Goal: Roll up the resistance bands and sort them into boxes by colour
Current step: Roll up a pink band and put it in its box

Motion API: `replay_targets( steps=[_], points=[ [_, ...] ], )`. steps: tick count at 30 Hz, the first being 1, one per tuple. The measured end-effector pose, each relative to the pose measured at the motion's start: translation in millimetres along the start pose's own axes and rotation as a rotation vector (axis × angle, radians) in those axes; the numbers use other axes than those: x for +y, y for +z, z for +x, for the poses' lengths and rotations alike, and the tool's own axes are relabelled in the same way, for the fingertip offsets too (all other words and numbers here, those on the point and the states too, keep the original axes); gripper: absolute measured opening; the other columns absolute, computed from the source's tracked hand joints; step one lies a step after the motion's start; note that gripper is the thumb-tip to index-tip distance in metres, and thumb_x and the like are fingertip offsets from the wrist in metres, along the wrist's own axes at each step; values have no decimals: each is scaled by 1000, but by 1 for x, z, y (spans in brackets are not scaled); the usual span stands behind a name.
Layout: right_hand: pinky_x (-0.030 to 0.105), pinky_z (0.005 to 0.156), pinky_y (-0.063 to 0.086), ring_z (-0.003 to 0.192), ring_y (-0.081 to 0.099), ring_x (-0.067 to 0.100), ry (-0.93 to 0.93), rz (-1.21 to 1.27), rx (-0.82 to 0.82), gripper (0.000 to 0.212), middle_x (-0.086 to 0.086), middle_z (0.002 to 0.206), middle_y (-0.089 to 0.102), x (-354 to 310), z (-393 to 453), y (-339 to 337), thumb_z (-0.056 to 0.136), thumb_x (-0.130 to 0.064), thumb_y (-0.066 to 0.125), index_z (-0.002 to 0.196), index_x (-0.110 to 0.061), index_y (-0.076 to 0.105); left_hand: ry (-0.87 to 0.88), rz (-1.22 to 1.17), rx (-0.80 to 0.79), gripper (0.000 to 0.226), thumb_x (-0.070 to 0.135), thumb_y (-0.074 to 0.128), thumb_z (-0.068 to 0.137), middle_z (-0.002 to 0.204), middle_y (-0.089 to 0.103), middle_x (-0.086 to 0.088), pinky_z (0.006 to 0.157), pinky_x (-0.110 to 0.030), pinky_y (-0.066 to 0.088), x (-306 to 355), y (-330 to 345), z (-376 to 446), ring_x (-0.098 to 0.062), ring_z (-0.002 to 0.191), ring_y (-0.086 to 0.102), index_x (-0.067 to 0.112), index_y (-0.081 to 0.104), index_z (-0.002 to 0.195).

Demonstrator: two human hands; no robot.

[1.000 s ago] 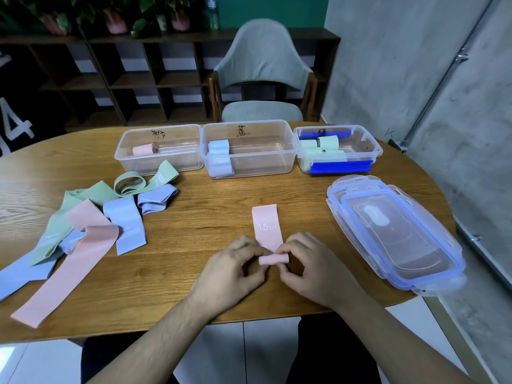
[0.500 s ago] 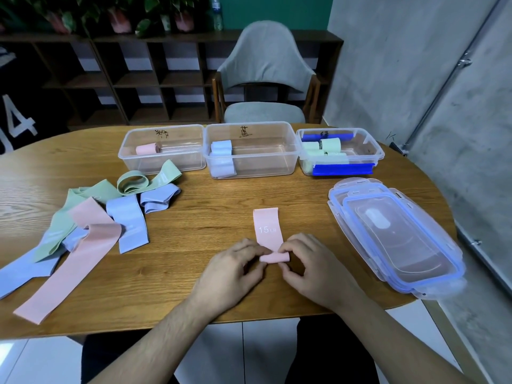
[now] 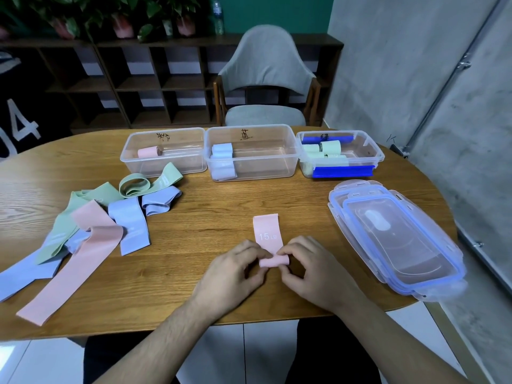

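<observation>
A pink resistance band (image 3: pixel 266 234) marked "15 LB" lies on the wooden table (image 3: pixel 194 273), its near end rolled into a small tube. My left hand (image 3: pixel 235 275) and my right hand (image 3: pixel 313 273) pinch that roll from either side. Three clear boxes stand in a row at the back: the left box (image 3: pixel 163 153) holds one pink roll, the middle box (image 3: pixel 249 152) holds blue rolls, the right box (image 3: pixel 339 153) holds green rolls. Loose green, blue and pink bands (image 3: pixel 94 225) lie in a heap at the left.
A stack of clear lids with blue rims (image 3: pixel 393 236) lies at the right, close to the table edge. A grey chair (image 3: pixel 266 79) stands behind the table, with dark shelving (image 3: pixel 138 84) beyond it. A concrete wall runs along the right.
The roll has grown a little and the flat part of the pink band is shorter. Both hands have stayed in place on it.
</observation>
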State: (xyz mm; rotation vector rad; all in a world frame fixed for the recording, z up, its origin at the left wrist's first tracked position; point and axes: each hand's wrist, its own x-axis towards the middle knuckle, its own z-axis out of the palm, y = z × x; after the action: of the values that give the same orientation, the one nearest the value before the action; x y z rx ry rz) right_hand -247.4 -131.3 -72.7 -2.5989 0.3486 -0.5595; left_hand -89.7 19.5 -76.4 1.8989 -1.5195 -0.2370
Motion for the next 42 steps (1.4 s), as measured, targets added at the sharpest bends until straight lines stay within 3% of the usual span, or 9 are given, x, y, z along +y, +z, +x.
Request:
replay_targets(
  steps=[3, 9, 13, 18, 23, 29, 33, 37, 42],
  points=[
    [10, 92, 33, 102, 51, 3, 12, -7, -7, 29, -12, 108, 55, 0, 0, -1, 85, -27, 66, 114, -21, 63, 0, 6, 14, 24, 28, 66, 91, 113, 59, 21, 80, -8, 42, 0, 1, 0, 6, 100, 58, 29, 66, 115],
    [13, 92, 35, 103, 53, 6, -6, -7, -28, 22, -12, 110, 56, 1, 0, -1, 90, -21, 63, 112, -21, 63, -26, 30, 5, 30, 32, 67, 90, 112, 52, 22, 70, -3, 35, 1, 1, 0, 14, 80, 50, 33, 65, 120],
    [16, 92, 38, 102, 53, 6, -8, 2, -27, 22, -13, 107, 56, 0, -1, -2, 90, -24, 62, 112, -22, 64, -19, -37, 30, 27, 28, 68, 90, 107, 56, 21, 75, -12, 44, 3, -2, 0, 6, 88, 55, 35, 63, 116],
    [23, 89, 44, 99, 54, 6, -18, -4, -15, 20, -15, 103, 56, -2, -1, -1, 86, -24, 63, 106, -22, 65, 4, 2, 30, 22, 32, 65, 88, 100, 60, 17, 75, -25, 47, 2, 1, -1, 2, 85, 56, 31, 63, 109],
    [24, 93, 43, 105, 52, 5, 9, -22, -27, 29, -16, 109, 53, -1, -2, -2, 86, -32, 62, 114, -25, 61, -20, -7, 43, 20, 30, 66, 90, 107, 57, 21, 77, -17, 46, 2, 2, -1, 5, 91, 57, 29, 66, 110],
    [26, 92, 43, 103, 52, 5, -1, -35, -18, 23, -18, 107, 54, 1, -2, 1, 88, -28, 62, 110, -26, 63, -2, -9, 41, 24, 32, 65, 91, 112, 54, 20, 77, -18, 47, 4, 0, -1, 1, 92, 58, 31, 63, 115],
    [22, 92, 40, 104, 51, 3, 15, -34, -28, 25, -19, 109, 53, 2, -2, 0, 91, -30, 58, 115, -29, 62, 23, 28, 37, 26, 30, 63, 90, 116, 53, 19, 76, -23, 50, 5, 0, -1, -1, 94, 59, 30, 63, 116],
    [16, 94, 36, 111, 48, 1, 41, -37, -32, 35, -16, 117, 50, 2, -2, -1, 92, -29, 60, 127, -28, 59, 23, 37, 56, 23, 23, 63, 94, 116, 55, 17, 79, -17, 47, 3, 2, 0, 2, 99, 58, 27, 65, 117],
    [24, 91, 42, 105, 50, 3, -13, -91, -19, 25, -16, 114, 50, 0, -3, -3, 92, -23, 59, 116, -27, 60, -15, 42, 65, 25, 25, 62, 95, 114, 55, 19, 80, -10, 41, 0, 3, 1, 1, 98, 57, 29, 65, 119]
  ],
)
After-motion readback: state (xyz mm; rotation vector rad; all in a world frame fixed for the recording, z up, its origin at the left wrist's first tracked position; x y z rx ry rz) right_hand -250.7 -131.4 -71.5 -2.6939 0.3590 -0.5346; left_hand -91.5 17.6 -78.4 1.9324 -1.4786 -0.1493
